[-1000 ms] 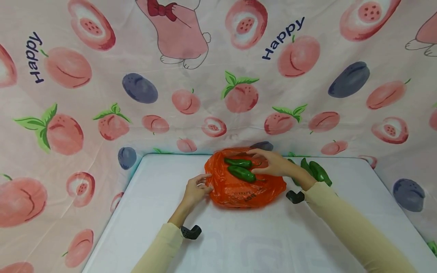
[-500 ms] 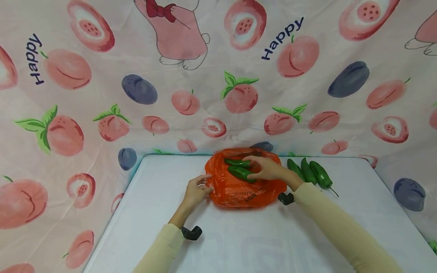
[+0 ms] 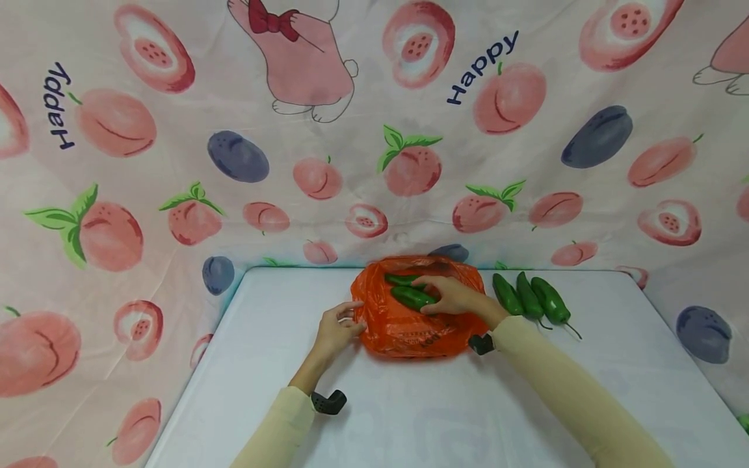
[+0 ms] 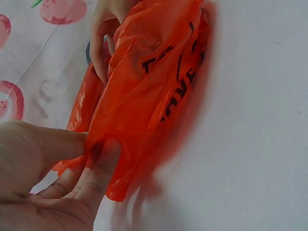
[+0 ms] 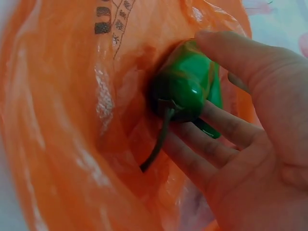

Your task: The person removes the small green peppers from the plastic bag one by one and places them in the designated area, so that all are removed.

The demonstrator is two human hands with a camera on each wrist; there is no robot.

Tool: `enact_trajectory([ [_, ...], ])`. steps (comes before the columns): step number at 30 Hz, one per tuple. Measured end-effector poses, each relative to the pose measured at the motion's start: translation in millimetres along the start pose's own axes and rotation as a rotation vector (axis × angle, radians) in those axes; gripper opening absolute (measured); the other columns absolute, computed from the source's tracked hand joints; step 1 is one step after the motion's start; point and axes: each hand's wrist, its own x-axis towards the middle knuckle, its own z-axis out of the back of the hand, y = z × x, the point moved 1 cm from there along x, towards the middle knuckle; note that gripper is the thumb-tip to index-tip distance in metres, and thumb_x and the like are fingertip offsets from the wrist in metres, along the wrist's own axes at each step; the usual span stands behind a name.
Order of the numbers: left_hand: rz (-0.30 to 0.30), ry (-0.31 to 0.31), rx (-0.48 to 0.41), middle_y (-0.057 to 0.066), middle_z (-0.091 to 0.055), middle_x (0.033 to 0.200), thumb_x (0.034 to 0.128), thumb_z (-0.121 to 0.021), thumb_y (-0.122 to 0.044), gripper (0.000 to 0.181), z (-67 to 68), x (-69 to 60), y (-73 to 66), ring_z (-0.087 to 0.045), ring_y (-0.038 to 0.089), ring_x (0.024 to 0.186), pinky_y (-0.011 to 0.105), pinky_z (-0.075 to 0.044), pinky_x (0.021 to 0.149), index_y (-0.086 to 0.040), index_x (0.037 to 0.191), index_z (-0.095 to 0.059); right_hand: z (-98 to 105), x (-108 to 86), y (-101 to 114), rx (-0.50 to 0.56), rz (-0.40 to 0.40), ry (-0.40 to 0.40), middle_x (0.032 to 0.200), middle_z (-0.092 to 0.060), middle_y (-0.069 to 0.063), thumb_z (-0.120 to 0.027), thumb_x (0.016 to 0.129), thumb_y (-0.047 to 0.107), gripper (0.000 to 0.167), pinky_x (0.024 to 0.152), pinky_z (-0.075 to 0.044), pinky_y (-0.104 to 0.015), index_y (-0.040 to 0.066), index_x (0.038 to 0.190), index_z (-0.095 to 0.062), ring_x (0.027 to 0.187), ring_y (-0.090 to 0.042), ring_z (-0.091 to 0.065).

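An orange-red plastic bag (image 3: 409, 335) with dark printing lies on the white table, its mouth up. Two green chili peppers lie in it: a front pepper (image 3: 409, 297) and a back pepper (image 3: 400, 279), partly covered by fingers. My left hand (image 3: 335, 331) pinches the bag's left edge between thumb and fingers, plain in the left wrist view on the bag (image 4: 139, 91). At the bag's mouth, my right hand (image 3: 449, 296) has its thumb on one side of the front pepper and fingers on the other. That pepper (image 5: 185, 86) shows its stem in the right wrist view.
Right of the bag, three more green peppers (image 3: 529, 298) lie side by side on the table (image 3: 409, 416). Behind the table hangs a fruit-printed cloth (image 3: 363, 175). Each wrist wears a small black device (image 3: 329, 402).
My right hand has moved left and slightly down, closing in on the front pepper. The three peppers at right are now uncovered by the arm. The left hand stays at the bag's edge.
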Motion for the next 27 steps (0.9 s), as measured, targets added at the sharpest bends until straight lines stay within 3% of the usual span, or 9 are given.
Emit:
enact_trajectory([
  [10,-0.005,0.0,0.001,0.015,-0.059,0.11,0.0891,-0.072,0.01,0.046,0.3,-1.0,0.0,-0.064,0.011,0.075,0.025,-0.055,0.066,-0.003,0.133,-0.066,-7.6,9.0,-3.8,-0.039,0.028,-0.024,0.13,-0.065,-0.015,-0.079,0.092,0.016,0.054,0.099,-0.051,-0.051,0.012,0.141,-0.058,0.118,-0.033,-0.062],
  [27,-0.011,-0.006,0.014,0.016,-0.06,0.111,0.0888,-0.073,0.009,0.046,-0.1,-1.2,-0.3,-0.064,0.012,0.076,0.029,-0.057,0.069,-0.004,0.132,-0.067,-8.9,10.7,2.6,-0.085,0.008,0.024,0.14,-0.059,-0.015,-0.075,0.094,0.012,0.051,0.107,-0.045,-0.056,0.015,0.142,-0.06,0.127,-0.034,-0.056],
])
